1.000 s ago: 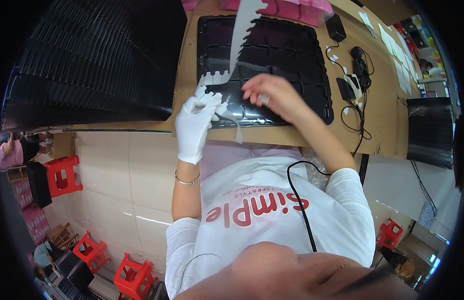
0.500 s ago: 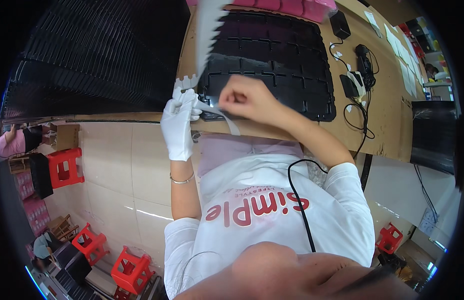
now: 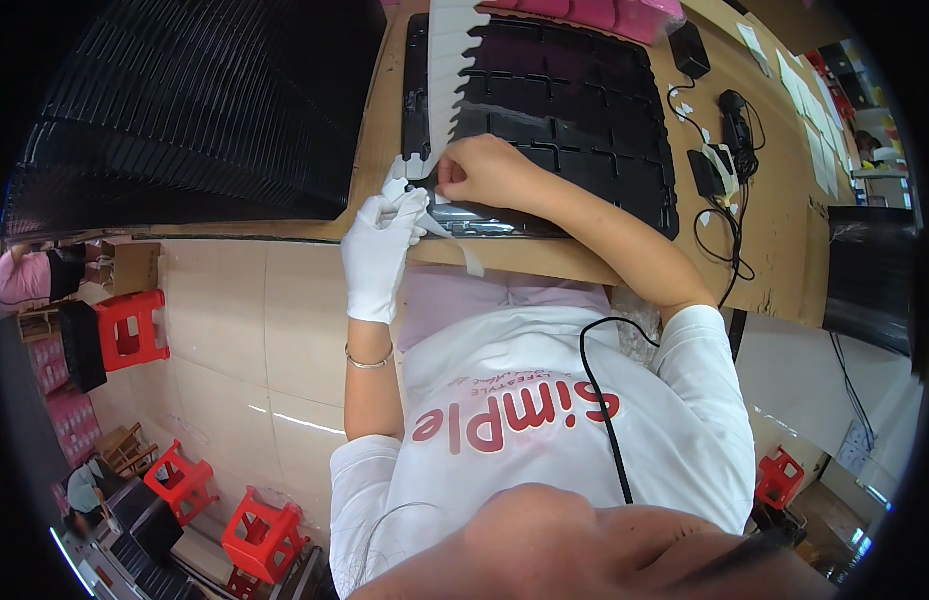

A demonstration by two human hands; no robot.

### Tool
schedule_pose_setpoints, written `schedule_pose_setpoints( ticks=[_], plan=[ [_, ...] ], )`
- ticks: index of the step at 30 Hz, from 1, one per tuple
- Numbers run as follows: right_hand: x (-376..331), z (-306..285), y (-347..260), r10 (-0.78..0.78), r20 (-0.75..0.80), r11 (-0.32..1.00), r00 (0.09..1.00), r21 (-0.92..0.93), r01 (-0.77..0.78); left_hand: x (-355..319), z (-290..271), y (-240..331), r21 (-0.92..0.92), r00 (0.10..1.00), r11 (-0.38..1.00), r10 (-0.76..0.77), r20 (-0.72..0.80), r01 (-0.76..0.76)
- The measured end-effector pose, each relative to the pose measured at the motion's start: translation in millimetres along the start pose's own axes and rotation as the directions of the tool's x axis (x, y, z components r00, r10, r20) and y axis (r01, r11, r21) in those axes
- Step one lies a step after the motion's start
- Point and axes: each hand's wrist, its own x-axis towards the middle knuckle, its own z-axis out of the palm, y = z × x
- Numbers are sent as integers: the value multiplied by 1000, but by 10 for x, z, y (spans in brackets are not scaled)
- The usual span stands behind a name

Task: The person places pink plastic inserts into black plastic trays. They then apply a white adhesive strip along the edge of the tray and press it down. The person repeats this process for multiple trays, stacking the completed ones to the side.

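White notched strip (image 3: pixel 447 85) looks light and bendy, best held where the left hand (image 3: pixel 376 245) pinches it; whether the right hand (image 3: pixel 484 172) grips anything, I can't tell.

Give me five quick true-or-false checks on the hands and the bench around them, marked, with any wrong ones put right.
1. The left hand wears a white glove. True.
2. The right hand is gloved as well. False: it is ungloved.
3. The left hand grips the white notched strip near its lower end. True.
4. Pink wrapped packs lie beyond the far edge of the flat black tray. True.
5. The tall black ridged stack stands to the right of that tray. False: it stands to its left.
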Motion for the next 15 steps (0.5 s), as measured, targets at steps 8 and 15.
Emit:
schedule_pose_setpoints(
  ticks=[8,15],
  plan=[
    [-153,-86,96,-212,110,955,971,237,181,-5,11,-8,-96,1000,995,10,-17,-11],
    [-575,-95,-60,178,141,355,974,914,-197,-145,115,106,-332,997,940,-69,33,76]
  ],
)
